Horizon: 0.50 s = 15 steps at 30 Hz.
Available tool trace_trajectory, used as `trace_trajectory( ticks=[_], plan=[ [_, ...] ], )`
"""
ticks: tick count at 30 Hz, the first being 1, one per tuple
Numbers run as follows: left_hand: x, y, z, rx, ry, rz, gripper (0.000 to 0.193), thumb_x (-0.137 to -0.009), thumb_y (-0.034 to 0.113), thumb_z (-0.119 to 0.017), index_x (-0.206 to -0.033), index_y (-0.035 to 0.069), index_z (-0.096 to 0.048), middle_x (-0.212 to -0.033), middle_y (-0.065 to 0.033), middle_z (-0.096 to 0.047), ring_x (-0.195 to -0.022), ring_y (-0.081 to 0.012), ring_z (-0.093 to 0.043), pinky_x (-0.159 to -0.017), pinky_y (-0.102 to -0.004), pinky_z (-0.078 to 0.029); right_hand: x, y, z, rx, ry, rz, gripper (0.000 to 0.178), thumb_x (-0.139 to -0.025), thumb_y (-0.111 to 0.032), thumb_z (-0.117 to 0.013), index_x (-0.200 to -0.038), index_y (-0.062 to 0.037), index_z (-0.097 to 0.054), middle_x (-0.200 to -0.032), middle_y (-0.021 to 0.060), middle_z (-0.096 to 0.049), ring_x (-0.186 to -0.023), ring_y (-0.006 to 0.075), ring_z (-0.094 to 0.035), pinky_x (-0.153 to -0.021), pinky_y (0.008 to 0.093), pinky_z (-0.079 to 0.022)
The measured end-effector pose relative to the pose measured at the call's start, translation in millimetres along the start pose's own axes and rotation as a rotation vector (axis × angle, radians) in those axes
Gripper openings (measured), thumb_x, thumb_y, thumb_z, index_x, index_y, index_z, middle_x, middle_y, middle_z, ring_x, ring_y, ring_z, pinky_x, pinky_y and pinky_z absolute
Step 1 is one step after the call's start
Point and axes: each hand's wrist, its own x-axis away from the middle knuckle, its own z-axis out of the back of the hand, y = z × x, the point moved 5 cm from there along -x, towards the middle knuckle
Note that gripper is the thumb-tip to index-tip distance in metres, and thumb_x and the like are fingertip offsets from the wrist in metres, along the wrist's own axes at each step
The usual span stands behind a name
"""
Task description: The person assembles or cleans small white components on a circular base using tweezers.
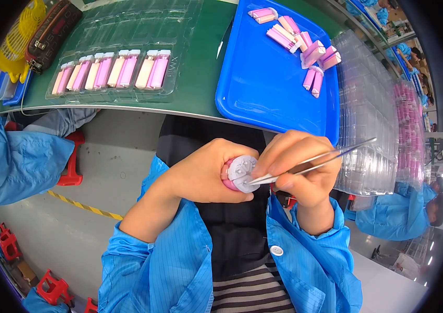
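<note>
The left hand [208, 175] is closed around a small pink part with a round white face [240, 174], held above the lap, below the near edge of the green worktop [200, 68]. The right hand [299, 167] pinches a pair of metal tweezers [310, 163], tips resting on the white face.

Risk: the tweezer tips could slip off the smooth face and scratch it or jab the left thumb, since the part is held in the air with no support. A loosened grip would likely drop the part to the floor.

Count: beyond the hands, the blue tray [263, 78] carries roughly ten loose pink pieces [305, 47]; overlap prevents an exact count. Beyond the left hand, a clear blister tray [112, 70] holds eight pink-and-cream pieces. To the right of the right hand stands one stack of clear trays [362, 120].
</note>
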Motion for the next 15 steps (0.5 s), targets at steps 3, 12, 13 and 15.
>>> trace_trajectory(
  ticks=[3, 12, 13, 15],
  plan=[
    [0.0, 1.5, -0.2, 0.022, -0.015, -0.003, 0.033, -0.065, 0.003, -0.08, -0.095, 0.001, -0.065, -0.084, -0.0062, -0.068, -0.077, -0.0114, -0.063, -0.07, -0.0276, -0.051, 1.1, 4.9, 1.4, -0.129, 0.1, 0.007, 0.016, -0.085, -0.011, -0.071, -0.086, 0.0027, -0.063, -0.082, 0.0211, -0.066, -0.07, 0.0267, -0.068, -0.061, 0.0332, -0.056],
    [0.6, 0.7, -0.7, -0.012, -0.038, -0.015, 0.035, -0.066, 0.003, -0.08, -0.097, 0.0, -0.065, -0.086, -0.0073, -0.069, -0.079, -0.0117, -0.064, -0.072, -0.0286, -0.051, 0.6, 6.8, -1.8, -0.098, 0.053, -0.019, 0.018, -0.083, -0.011, -0.073, -0.085, 0.0036, -0.064, -0.081, 0.0211, -0.066, -0.07, 0.0259, -0.068, -0.061, 0.0333, -0.056],
    [0.7, 0.7, -0.3, -0.008, -0.035, -0.01, 0.035, -0.066, 0.003, -0.08, -0.097, 0.0, -0.065, -0.086, -0.0073, -0.069, -0.079, -0.0118, -0.064, -0.072, -0.0286, -0.051, 0.4, 6.8, -2.0, -0.098, 0.052, -0.019, 0.018, -0.083, -0.011, -0.073, -0.085, 0.0036, -0.064, -0.081, 0.0211, -0.066, -0.07, 0.0259, -0.068, -0.061, 0.0333, -0.056],
    [1.1, 0.7, -0.6, -0.003, -0.035, -0.006, 0.035, -0.066, 0.004, -0.08, -0.097, 0.0, -0.065, -0.085, -0.0074, -0.069, -0.079, -0.0119, -0.064, -0.071, -0.0286, -0.051, 0.6, 7.6, -2.0, -0.098, 0.062, -0.049, 0.017, -0.083, -0.011, -0.073, -0.084, 0.0035, -0.064, -0.08, 0.0211, -0.067, -0.068, 0.025, -0.067, -0.06, 0.0328, -0.055]
  ],
)
